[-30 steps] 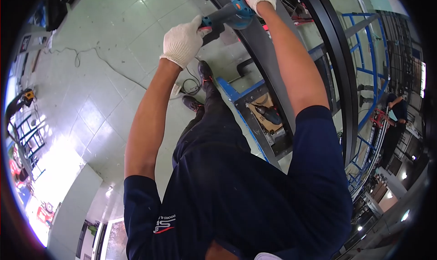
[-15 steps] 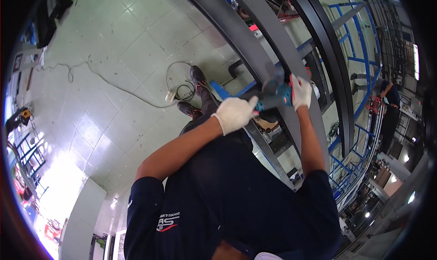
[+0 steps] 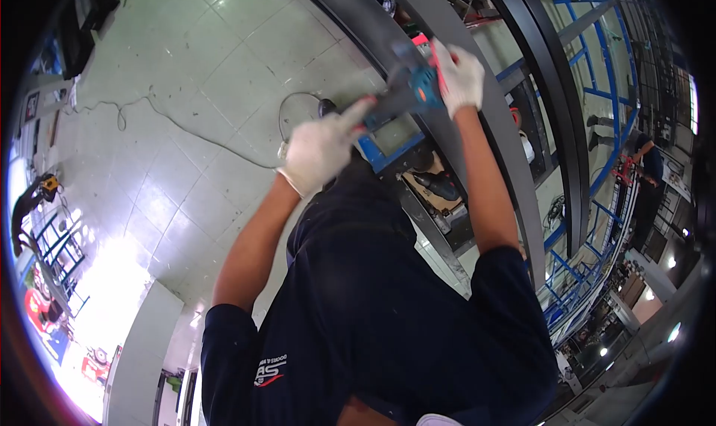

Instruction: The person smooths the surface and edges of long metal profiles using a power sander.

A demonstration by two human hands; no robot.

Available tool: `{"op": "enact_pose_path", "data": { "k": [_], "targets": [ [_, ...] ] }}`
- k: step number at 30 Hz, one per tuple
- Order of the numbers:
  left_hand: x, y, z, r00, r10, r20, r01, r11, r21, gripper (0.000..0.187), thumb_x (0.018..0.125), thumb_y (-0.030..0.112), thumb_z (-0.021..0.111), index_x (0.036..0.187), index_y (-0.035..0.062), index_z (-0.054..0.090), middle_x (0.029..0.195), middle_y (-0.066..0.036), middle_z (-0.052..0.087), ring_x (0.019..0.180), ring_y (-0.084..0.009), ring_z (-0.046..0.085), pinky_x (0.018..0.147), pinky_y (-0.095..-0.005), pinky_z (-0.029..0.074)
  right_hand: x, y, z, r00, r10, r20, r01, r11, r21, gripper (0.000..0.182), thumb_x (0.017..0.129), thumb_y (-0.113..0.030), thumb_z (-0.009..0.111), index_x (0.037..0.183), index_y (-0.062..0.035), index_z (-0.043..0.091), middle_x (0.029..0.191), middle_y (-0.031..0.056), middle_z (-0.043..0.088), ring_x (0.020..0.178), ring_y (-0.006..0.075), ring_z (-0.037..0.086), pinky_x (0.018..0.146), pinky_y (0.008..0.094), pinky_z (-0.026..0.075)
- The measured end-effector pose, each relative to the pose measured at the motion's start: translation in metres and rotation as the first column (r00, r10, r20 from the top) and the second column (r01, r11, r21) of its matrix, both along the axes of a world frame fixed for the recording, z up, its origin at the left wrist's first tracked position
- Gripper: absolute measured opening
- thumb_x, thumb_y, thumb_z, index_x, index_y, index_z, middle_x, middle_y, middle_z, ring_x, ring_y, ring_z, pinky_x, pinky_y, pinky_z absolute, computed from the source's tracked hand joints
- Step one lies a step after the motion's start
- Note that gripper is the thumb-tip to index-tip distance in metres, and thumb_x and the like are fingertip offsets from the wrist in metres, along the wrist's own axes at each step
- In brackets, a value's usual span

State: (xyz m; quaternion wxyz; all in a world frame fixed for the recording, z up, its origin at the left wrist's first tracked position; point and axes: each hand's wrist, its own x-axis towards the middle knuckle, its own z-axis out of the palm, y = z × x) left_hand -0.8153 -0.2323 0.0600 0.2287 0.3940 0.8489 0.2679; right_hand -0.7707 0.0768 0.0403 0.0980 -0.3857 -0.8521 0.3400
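Note:
My left hand (image 3: 317, 151), in a white glove and blurred by motion, is closed around the rear of a teal and dark power tool (image 3: 425, 89). My right hand (image 3: 461, 79), also gloved, grips the tool's front end. The tool's head is blurred and lies over a long, curved dark grey bar (image 3: 339, 12); whether it touches the bar I cannot tell. Another curved grey bar (image 3: 496, 139) passes under my right forearm.
Beyond these is a black curved bar (image 3: 548, 60). A blue stand (image 3: 388, 154) and a tray with tools (image 3: 432, 191) are below. A cable (image 3: 201, 141) crosses the tiled floor. Another person (image 3: 649, 161) is at the far right, near blue racks (image 3: 608, 53).
Both hands and the power tool have moved up and to the left in the view, along the curved bars. The tray below is more exposed.

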Motion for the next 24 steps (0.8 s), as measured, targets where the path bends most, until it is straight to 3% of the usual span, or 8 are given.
{"op": "enact_pose_path", "data": {
  "k": [4,5,6,8,11,14,20,24],
  "targets": [
    [-0.07,-0.008,0.015,0.979,0.2,-0.046,-0.204,0.974,-0.095,0.063,0.11,0.032,0.07,0.17,0.0381,0.052,0.096,-0.021,0.08,0.087,-0.0439,0.079,0.077,-0.0522,0.061,-0.123,-0.004,-0.013,0.969,0.239,-0.063,-0.239,0.971,0.017,0.057,0.102,-0.058,0.072,0.088,-0.0039,0.083,0.073,0.0125,0.071,0.069,0.0201,0.063,0.072,0.0392,0.052],
    [-0.083,-0.007,0.017,0.969,0.24,-0.054,-0.245,0.963,-0.115,0.063,0.11,0.032,0.069,0.171,0.0386,0.051,0.097,-0.021,0.08,0.088,-0.0442,0.079,0.079,-0.0526,0.061,-0.153,-0.007,-0.025,0.972,0.224,-0.072,-0.212,0.966,0.149,0.06,0.102,-0.062,0.064,0.091,-0.0046,0.08,0.085,0.0221,0.075,0.081,0.0441,0.072,0.076,0.0504,0.054],
    [-0.093,-0.004,0.015,0.965,0.251,-0.072,-0.259,0.958,-0.126,0.063,0.111,0.033,0.069,0.171,0.0388,0.052,0.096,-0.021,0.08,0.088,-0.0445,0.079,0.079,-0.0531,0.061,-0.165,-0.025,0.037,0.979,0.188,0.074,-0.17,0.964,-0.203,0.052,0.105,-0.051,0.065,0.104,-0.0033,0.085,0.108,0.0259,0.081,0.106,0.0441,0.079,0.092,0.0541,0.059],
    [-0.105,0.0,0.014,0.957,0.273,-0.102,-0.285,0.948,-0.139,0.061,0.111,0.033,0.068,0.17,0.0394,0.052,0.096,-0.021,0.08,0.089,-0.045,0.079,0.079,-0.054,0.061,-0.184,-0.019,0.013,0.971,0.227,-0.079,-0.227,0.974,0.003,0.054,0.104,-0.053,0.066,0.097,-0.0031,0.083,0.101,0.0268,0.079,0.099,0.0457,0.078,0.087,0.0554,0.058],
    [-0.088,0.004,0.02,0.968,0.232,-0.098,-0.245,0.957,-0.155,0.06,0.111,0.033,0.068,0.169,0.0373,0.053,0.088,-0.023,0.077,0.084,-0.0457,0.078,0.073,-0.0544,0.06,-0.168,-0.018,0.024,0.986,0.169,0.008,-0.167,0.98,-0.113,0.053,0.104,-0.053,0.066,0.095,-0.0033,0.083,0.1,0.0251,0.08,0.099,0.0473,0.078,0.087,0.0558,0.058],
    [-0.048,0.001,0.018,0.991,0.127,-0.05,-0.132,0.982,-0.135,0.06,0.111,0.034,0.068,0.169,0.0321,0.05,0.08,-0.022,0.074,0.077,-0.045,0.077,0.068,-0.0557,0.059,-0.114,0.0,0.005,0.973,0.228,0.043,-0.218,0.963,-0.16,0.061,0.102,-0.063,0.064,0.09,-0.0057,0.082,0.084,0.0204,0.076,0.079,0.0398,0.073,0.075,0.0478,0.055],
    [0.055,0.012,0.007,0.981,-0.141,0.13,0.149,0.987,-0.051,0.062,0.113,0.036,0.067,0.17,0.024,0.048,0.091,-0.021,0.078,0.077,-0.0421,0.077,0.066,-0.0535,0.06,0.052,0.015,0.011,0.998,-0.013,0.062,0.025,0.979,-0.201,0.054,0.105,-0.051,0.076,0.09,0.0009,0.082,0.073,0.0124,0.072,0.072,0.012,0.059,0.072,0.0365,0.051],
    [0.091,0.031,-0.004,0.917,-0.373,0.144,0.369,0.928,0.056,0.063,0.113,0.041,0.066,0.172,0.0246,0.048,0.084,-0.017,0.074,0.07,-0.0387,0.076,0.064,-0.0511,0.06,0.161,0.037,-0.002,0.98,-0.178,0.093,0.188,0.977,-0.104,0.054,0.108,-0.047,0.075,0.087,0.0023,0.082,0.067,0.0093,0.068,0.068,0.009,0.057,0.069,0.0353,0.049]
  ]
}}
